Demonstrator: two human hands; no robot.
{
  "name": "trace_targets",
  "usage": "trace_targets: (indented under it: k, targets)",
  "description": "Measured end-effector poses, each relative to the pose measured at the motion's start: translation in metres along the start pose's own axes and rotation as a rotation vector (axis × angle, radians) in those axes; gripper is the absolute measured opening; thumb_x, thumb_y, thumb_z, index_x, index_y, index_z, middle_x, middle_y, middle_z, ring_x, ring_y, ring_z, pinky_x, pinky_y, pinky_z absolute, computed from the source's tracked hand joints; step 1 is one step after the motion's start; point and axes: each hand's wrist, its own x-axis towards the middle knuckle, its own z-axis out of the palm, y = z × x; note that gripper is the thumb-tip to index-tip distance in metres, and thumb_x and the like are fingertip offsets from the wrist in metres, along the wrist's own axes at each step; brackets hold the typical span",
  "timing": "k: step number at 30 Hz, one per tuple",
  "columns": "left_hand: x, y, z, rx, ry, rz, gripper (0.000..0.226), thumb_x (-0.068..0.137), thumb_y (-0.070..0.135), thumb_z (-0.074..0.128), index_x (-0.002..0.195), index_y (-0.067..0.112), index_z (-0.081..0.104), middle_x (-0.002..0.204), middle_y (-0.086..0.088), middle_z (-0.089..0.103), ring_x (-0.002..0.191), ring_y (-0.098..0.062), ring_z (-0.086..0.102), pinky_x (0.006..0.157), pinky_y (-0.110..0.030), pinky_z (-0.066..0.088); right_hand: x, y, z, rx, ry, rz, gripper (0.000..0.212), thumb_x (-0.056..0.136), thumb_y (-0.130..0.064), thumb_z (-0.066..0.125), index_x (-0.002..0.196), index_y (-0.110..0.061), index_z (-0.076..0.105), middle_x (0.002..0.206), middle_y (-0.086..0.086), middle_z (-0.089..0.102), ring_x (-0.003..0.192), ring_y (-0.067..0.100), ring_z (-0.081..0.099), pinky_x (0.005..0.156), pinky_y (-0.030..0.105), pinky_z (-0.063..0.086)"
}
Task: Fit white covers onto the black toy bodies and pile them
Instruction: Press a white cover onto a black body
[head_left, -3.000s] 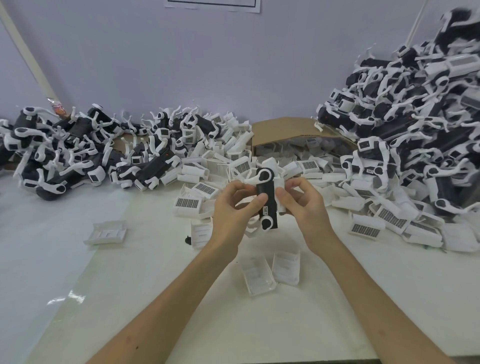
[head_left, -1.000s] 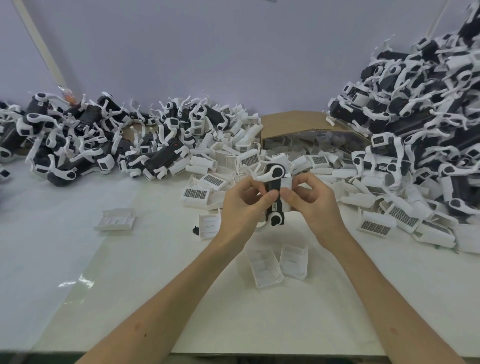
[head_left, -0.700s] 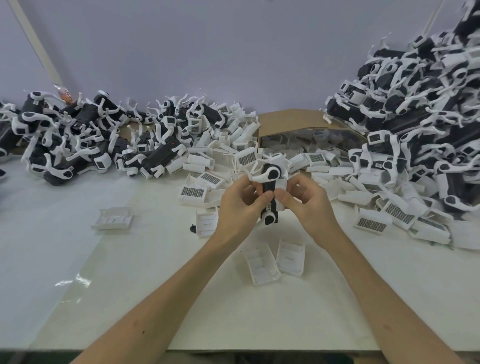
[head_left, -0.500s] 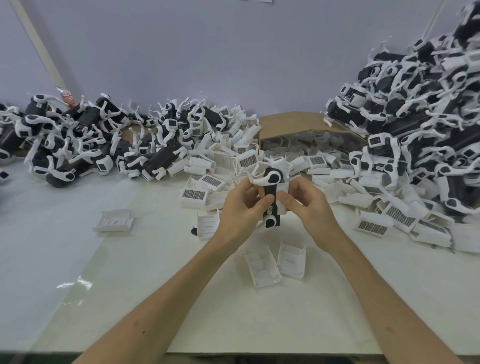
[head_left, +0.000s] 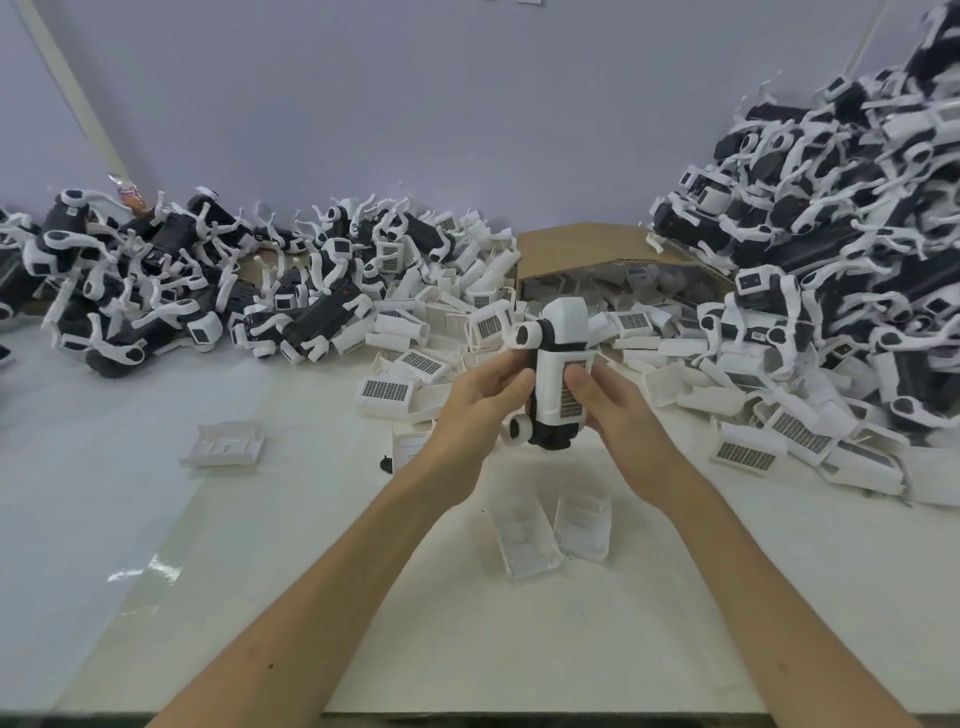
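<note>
Both hands clamp one toy: your left hand (head_left: 479, 404) grips the black toy body (head_left: 550, 439) from the left, your right hand (head_left: 623, 415) pinches the white cover (head_left: 551, 384) on its front. It's upright between them, above two loose covers (head_left: 527, 535) on the table (head_left: 467, 639).

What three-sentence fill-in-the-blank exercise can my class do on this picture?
The left hand and right hand together hold one black and ____ toy.
Nearest the person, ____ loose covers lie side by side on the table.
Behind the toy is an open box made of ____.
Missing words: white; two; cardboard.
</note>
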Motion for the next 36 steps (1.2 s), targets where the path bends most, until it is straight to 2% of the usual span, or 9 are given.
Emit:
trace_targets:
  k: [4, 6, 9, 13, 18, 23, 29, 33, 36]
  targets:
    - [-0.002, 0.008, 0.004, 0.052, -0.027, 0.005, 0.032, 0.099, 0.037, 0.055, 0.124, 0.019, 0.066, 0.109, 0.006, 0.075, 0.104, -0.012, 0.07, 0.087, -0.024, 0.054, 0.0, -0.002, 0.006, -0.07, 0.04, -0.03, 0.028, 0.093, -0.045, 0.054, 0.112, -0.028, 0.063, 0.101, -0.02, 0.074, 0.098, -0.002, 0.067, 0.082, 0.014, 0.051]
    - [-0.004, 0.005, 0.01, 0.103, -0.036, 0.006, 0.035, 0.089, 0.032, 0.068, 0.122, 0.022, 0.062, 0.102, 0.009, 0.074, 0.096, -0.01, 0.071, 0.078, -0.025, 0.058, -0.001, 0.0, 0.009, -0.115, 0.04, -0.042, 0.023, 0.094, -0.044, 0.058, 0.111, -0.028, 0.061, 0.097, -0.021, 0.073, 0.093, -0.006, 0.067, 0.077, 0.012, 0.049]
    - [-0.006, -0.002, 0.015, 0.08, -0.029, -0.034, 0.045, 0.091, 0.028, 0.066, 0.133, 0.014, 0.055, 0.119, -0.008, 0.07, 0.108, -0.022, 0.069, 0.082, -0.034, 0.06, -0.003, 0.002, 0.016, -0.138, 0.018, -0.053, 0.035, 0.088, -0.054, 0.056, 0.118, -0.036, 0.057, 0.103, -0.019, 0.073, 0.098, 0.0, 0.068, 0.075, 0.015, 0.052]
    - [-0.005, 0.0, 0.014, -0.01, 0.037, -0.08, 0.036, 0.102, 0.029, 0.056, 0.131, 0.008, 0.059, 0.122, -0.019, 0.068, 0.113, -0.032, 0.066, 0.092, -0.051, 0.056, -0.003, 0.003, 0.018, -0.163, 0.062, -0.065, 0.023, 0.091, -0.051, 0.055, 0.11, -0.04, 0.062, 0.103, -0.013, 0.073, 0.096, 0.006, 0.07, 0.075, 0.019, 0.055]
    - [-0.005, 0.001, 0.012, -0.083, 0.091, -0.134, 0.03, 0.099, 0.02, 0.057, 0.125, 0.006, 0.065, 0.118, -0.017, 0.071, 0.11, -0.029, 0.069, 0.083, -0.031, 0.056, -0.004, 0.005, 0.021, -0.24, 0.113, -0.097, 0.024, 0.088, -0.056, 0.055, 0.106, -0.041, 0.06, 0.098, -0.013, 0.072, 0.09, 0.002, 0.069, 0.072, 0.018, 0.054]
    - [-0.005, 0.0, 0.013, -0.134, 0.103, -0.153, 0.036, 0.096, 0.022, 0.058, 0.127, 0.006, 0.065, 0.121, -0.02, 0.07, 0.112, -0.034, 0.068, 0.089, -0.039, 0.057, -0.002, 0.006, 0.021, -0.205, 0.127, -0.1, 0.021, 0.085, -0.052, 0.062, 0.102, -0.039, 0.064, 0.098, -0.007, 0.074, 0.092, 0.01, 0.072, 0.078, 0.029, 0.059]
    - [-0.004, 0.004, 0.015, -0.243, 0.156, -0.216, 0.06, 0.086, 0.043, 0.06, 0.132, 0.003, 0.061, 0.125, -0.025, 0.066, 0.112, -0.039, 0.067, 0.082, -0.04, 0.059, -0.005, 0.006, 0.018, -0.23, 0.019, -0.055, 0.037, 0.083, -0.041, 0.067, 0.118, -0.037, 0.056, 0.106, -0.011, 0.072, 0.099, 0.003, 0.069, 0.078, 0.016, 0.053]
    - [-0.004, 0.002, 0.014, -0.24, 0.193, -0.216, 0.049, 0.095, 0.042, 0.057, 0.127, 0.006, 0.065, 0.113, -0.02, 0.072, 0.094, -0.033, 0.073, 0.068, -0.039, 0.061, -0.006, 0.009, 0.019, -0.272, 0.032, -0.077, 0.045, 0.086, -0.039, 0.069, 0.126, -0.023, 0.056, 0.099, -0.004, 0.074, 0.083, 0.007, 0.071, 0.064, 0.019, 0.053]
    - [-0.002, -0.001, 0.015, -0.22, 0.215, -0.227, 0.042, 0.099, 0.04, 0.055, 0.128, 0.011, 0.065, 0.115, -0.014, 0.073, 0.101, -0.028, 0.073, 0.072, -0.035, 0.061, -0.006, 0.012, 0.019, -0.269, 0.041, -0.091, 0.04, 0.088, -0.037, 0.067, 0.124, -0.025, 0.056, 0.094, -0.008, 0.072, 0.078, 0.002, 0.069, 0.059, 0.013, 0.049]
